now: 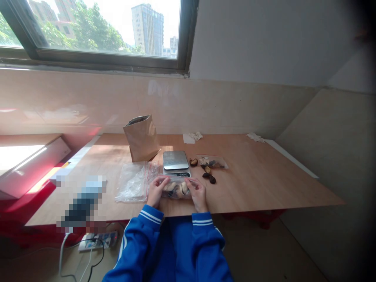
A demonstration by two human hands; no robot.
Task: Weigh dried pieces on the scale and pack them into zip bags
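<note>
On the wooden table (264,180), which has a smooth, light brown surface, a flat pile of clear plastic bags (132,182) lies at the left, wrinkled and shiny, with thin red lines near the edge. Just behind it stands a brown paper bag (141,139), open at the top and slightly creased. Next comes the left arm in a blue sleeve with white stripes, reaching forward; the left hand (156,191) is half closed, its thumb and fingers pinching the upper left corner of a filled clear bag (176,190). This bag holds pale and dark lumpy pieces, and it is directly before the scale (175,159), a square one with a bright metal plate. I cannot tell if the bag touches the table. The right arm reaches forward in the same way, and the right hand (197,195), also half closed, pinches the upper right corner. Farther right, dark, rounded dried pieces (209,178) lie near another filled bag (217,161), also transparent.
</note>
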